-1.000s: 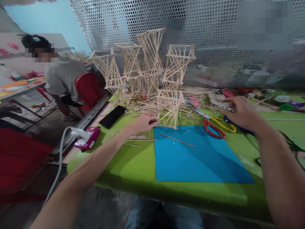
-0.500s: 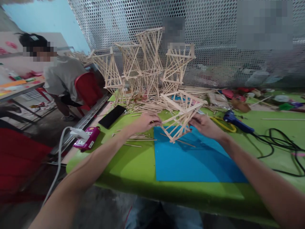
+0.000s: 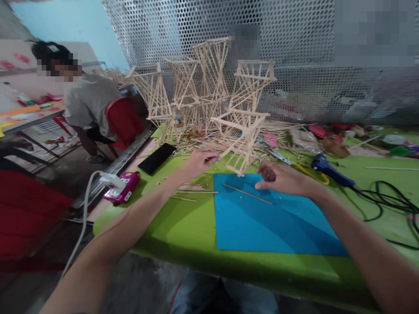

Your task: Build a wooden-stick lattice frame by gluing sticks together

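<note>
A small twisted tower of thin wooden sticks (image 3: 244, 138) stands at the back edge of the blue sheet (image 3: 275, 226), before the stick pile. My left hand (image 3: 202, 162) is closed at its lower left corner, thumb and fingers pinched there. Apart from the tower, to its lower right, my right hand (image 3: 283, 178) hangs over the sheet with fingers loosely curled, thumb apart, holding nothing. One loose wooden stick (image 3: 247, 193) lies on the blue sheet between the hands. More short sticks (image 3: 193, 188) rest on the green tabletop by my left forearm.
Several taller stick towers (image 3: 212, 69) stand behind, against a perforated metal screen (image 3: 304, 43). A blue glue gun (image 3: 332, 170) with black cable, scissors (image 3: 278, 155), a black phone (image 3: 157, 159) and a purple power strip (image 3: 126, 187) lie around. A person (image 3: 91, 96) sits at left.
The small tower has moved back and left, away from me, and turned more upright. My right hand has let go of it and drawn off; my left hand stays at its corner.
</note>
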The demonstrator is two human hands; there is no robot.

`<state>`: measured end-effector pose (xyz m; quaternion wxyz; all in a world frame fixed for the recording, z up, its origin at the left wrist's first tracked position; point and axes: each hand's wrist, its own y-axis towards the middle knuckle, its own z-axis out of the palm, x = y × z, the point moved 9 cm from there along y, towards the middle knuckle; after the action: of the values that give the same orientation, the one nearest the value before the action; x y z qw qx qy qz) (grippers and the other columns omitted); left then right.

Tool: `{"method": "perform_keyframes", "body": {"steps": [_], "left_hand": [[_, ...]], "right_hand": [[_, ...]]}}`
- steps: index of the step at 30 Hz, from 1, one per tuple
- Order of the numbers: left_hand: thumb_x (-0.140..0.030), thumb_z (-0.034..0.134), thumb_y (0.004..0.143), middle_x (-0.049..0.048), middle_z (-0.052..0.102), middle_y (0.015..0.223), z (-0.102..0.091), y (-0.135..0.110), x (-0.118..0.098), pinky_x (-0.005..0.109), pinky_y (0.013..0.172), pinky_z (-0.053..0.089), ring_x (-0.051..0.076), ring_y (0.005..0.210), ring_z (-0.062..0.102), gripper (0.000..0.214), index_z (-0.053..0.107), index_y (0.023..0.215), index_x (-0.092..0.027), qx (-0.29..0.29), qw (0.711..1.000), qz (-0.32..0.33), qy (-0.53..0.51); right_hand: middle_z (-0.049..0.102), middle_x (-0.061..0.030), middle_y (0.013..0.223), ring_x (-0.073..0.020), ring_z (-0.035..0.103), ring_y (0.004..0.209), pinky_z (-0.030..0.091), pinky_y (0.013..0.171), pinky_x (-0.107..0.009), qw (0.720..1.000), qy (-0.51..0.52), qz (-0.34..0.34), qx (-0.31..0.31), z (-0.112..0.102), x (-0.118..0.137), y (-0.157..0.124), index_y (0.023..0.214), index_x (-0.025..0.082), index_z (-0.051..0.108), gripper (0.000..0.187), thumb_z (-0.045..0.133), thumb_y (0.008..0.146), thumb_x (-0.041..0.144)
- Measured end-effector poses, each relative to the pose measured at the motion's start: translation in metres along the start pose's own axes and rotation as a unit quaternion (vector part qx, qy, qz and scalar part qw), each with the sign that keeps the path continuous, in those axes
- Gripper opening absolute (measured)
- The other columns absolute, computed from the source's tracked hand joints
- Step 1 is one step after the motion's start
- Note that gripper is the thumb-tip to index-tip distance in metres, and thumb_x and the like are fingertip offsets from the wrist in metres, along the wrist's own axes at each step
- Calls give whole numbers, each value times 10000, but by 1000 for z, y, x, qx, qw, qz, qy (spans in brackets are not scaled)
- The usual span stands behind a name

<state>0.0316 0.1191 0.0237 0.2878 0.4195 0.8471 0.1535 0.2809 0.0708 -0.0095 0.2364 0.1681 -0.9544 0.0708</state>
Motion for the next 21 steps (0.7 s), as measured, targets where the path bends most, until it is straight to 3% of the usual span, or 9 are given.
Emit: {"method": "perform_keyframes", "body": {"steps": [5, 11, 15, 18, 21], "left_hand": [[-247, 606, 1022, 115, 808, 1143, -4, -1, 8, 401, 1016, 581, 245, 1051, 749, 243, 816, 1097, -150, -14, 999, -25, 34], [-194, 608, 992, 108, 817, 1104, -4, -1, 11, 373, 970, 592, 227, 990, 753, 238, 823, 1082, -142, -17, 998, -44, 48], [-207, 586, 994, 90, 819, 1061, -2, -2, 6, 355, 907, 588, 210, 915, 741, 251, 827, 1044, -157, -6, 997, -45, 60], [-220, 570, 999, 78, 818, 1014, 3, -3, 4, 355, 867, 574, 207, 867, 722, 264, 827, 1002, -161, 18, 995, -60, 74], [-252, 565, 1010, 71, 806, 951, 10, -4, 0, 333, 826, 549, 195, 822, 696, 277, 826, 975, -168, 33, 994, -66, 85]], "right_hand": [[706, -32, 846, -191, 628, 739, 378, 612, -304, 988, -16, -16, 151, 29, 27, -11, 914, 227, 723, 449, 783, 789, 654], [684, -38, 738, -168, 573, 661, 354, 588, -305, 979, 17, -23, 202, 42, 41, -18, 822, 209, 734, 366, 648, 923, 551], [738, -38, 798, -186, 645, 713, 462, 639, -302, 981, 124, -39, 141, 15, 27, -16, 943, 207, 752, 343, 677, 915, 541], [771, -59, 870, -180, 676, 694, 537, 653, -315, 972, 232, -24, 25, -11, 8, -9, 950, 191, 758, 376, 737, 884, 560], [790, -94, 913, -182, 692, 697, 581, 664, -328, 950, 300, -13, -85, -22, -1, -2, 959, 169, 782, 423, 785, 852, 579]]}}
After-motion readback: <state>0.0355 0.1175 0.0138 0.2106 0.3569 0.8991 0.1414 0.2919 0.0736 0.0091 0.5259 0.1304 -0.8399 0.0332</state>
